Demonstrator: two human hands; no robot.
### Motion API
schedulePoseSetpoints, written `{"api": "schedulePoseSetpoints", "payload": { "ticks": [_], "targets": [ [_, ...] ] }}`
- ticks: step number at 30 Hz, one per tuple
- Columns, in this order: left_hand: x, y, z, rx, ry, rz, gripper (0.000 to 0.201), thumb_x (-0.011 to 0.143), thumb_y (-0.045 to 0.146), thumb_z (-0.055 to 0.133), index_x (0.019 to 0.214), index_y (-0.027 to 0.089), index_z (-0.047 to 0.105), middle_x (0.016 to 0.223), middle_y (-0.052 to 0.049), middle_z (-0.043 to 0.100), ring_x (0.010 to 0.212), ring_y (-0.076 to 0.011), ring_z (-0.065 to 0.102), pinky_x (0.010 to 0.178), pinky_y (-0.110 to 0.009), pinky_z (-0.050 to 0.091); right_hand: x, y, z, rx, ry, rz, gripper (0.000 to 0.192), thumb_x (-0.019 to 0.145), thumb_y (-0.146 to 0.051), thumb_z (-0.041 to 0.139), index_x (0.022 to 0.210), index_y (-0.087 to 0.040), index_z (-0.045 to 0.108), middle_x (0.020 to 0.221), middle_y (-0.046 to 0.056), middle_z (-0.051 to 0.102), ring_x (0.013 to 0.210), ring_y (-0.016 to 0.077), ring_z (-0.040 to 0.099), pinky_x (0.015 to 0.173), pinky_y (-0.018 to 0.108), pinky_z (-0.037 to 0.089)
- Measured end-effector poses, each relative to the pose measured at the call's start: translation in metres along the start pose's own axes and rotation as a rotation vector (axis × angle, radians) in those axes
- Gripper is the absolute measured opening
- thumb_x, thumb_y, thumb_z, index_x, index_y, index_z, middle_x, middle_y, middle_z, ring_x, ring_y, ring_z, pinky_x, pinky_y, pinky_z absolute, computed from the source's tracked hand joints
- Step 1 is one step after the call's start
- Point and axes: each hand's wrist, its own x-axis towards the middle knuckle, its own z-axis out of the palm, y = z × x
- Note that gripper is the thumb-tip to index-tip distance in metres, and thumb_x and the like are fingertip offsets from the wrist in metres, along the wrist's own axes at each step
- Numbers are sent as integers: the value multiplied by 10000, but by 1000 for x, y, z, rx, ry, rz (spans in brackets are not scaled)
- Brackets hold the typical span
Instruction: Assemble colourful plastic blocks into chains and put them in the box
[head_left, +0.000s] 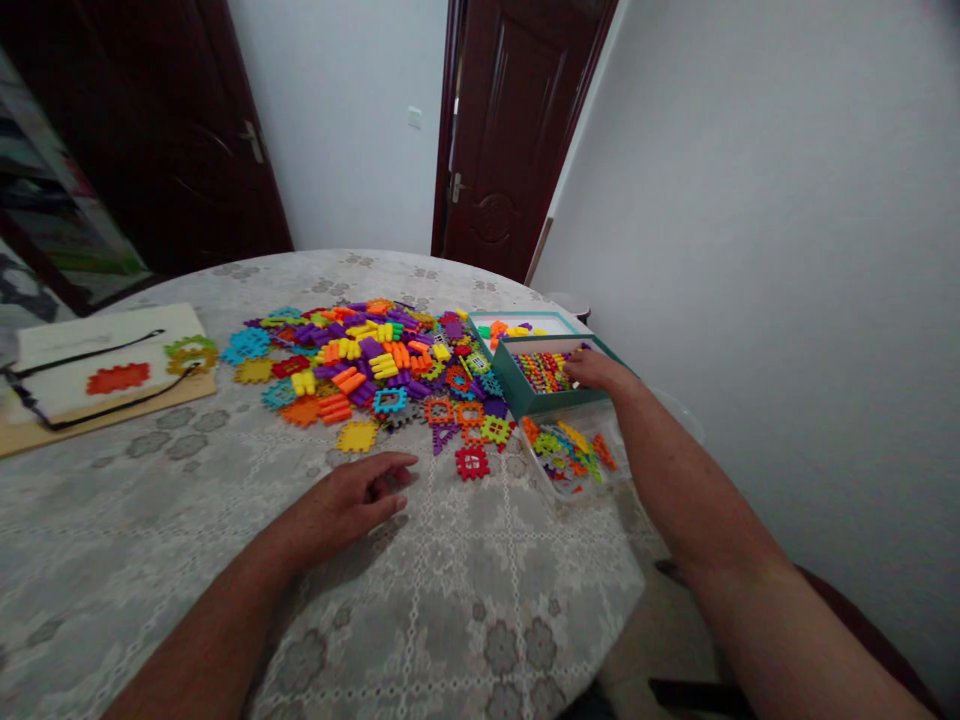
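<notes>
My left hand rests on the patterned tablecloth with nothing in it, its fingers loosely bent and apart. Just beyond it lie a red square block and a yellow square block. At the right, my right hand reaches over the edge of a dark green box. Its fingers are curled down at the small colourful beads inside; whatever they pinch is too small to make out. A large pile of plastic building blocks in many colours spreads between the hands, farther back.
A clear plastic tray with small coloured pieces stands before the green box. Behind is a light box lid holding several blocks. At the left, a board bears a black strap and several blocks. The wall stands close at right.
</notes>
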Motion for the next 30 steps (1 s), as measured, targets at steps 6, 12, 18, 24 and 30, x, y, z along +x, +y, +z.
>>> {"api": "schedulePoseSetpoints", "payload": {
  "ticks": [6, 12, 18, 24, 30],
  "targets": [
    [-1, 4, 1, -19, -9, 9, 534, 939, 438, 642, 1431, 230, 622, 1274, -128, 747, 814, -187, 634, 789, -366, 548, -47, -25, -1, 70, 231, 11, 425, 1072, -251, 384, 1289, -109, 720, 1291, 214, 734, 1156, 290, 697, 973, 351, 487],
    [0, 7, 3, -35, 4, 18, 507, 927, 417, 651, 1399, 231, 638, 1243, -115, 756, 812, -182, 648, 784, -359, 549, -144, -98, 27, 351, 109, -527, 277, 1025, -338, 583, 1245, -215, 699, 1215, 109, 745, 1060, 244, 700, 933, 352, 519],
    [-2, 12, 4, -6, 22, 28, 485, 928, 385, 653, 1381, 212, 653, 1221, -116, 762, 818, -177, 647, 789, -359, 541, -172, -150, 66, 130, 10, -513, 273, 981, -280, 637, 1214, -144, 684, 1234, 200, 674, 1054, 315, 686, 881, 416, 533],
    [-1, 14, 4, 63, 41, 38, 512, 926, 387, 665, 1403, 202, 639, 1177, -112, 757, 801, -174, 629, 786, -353, 521, -173, -169, 85, 290, 39, -534, 303, 1009, -315, 600, 1261, -162, 667, 1211, 163, 640, 1054, 280, 651, 884, 390, 534],
    [1, 15, 6, 178, 62, 92, 474, 934, 386, 668, 1374, 214, 638, 1132, -82, 709, 828, -178, 625, 790, -338, 502, -169, -182, 102, 611, 266, -642, 374, 1043, -316, 558, 1379, -160, 606, 1337, 155, 637, 1274, 253, 565, 1124, 407, 458]
  ]
}}
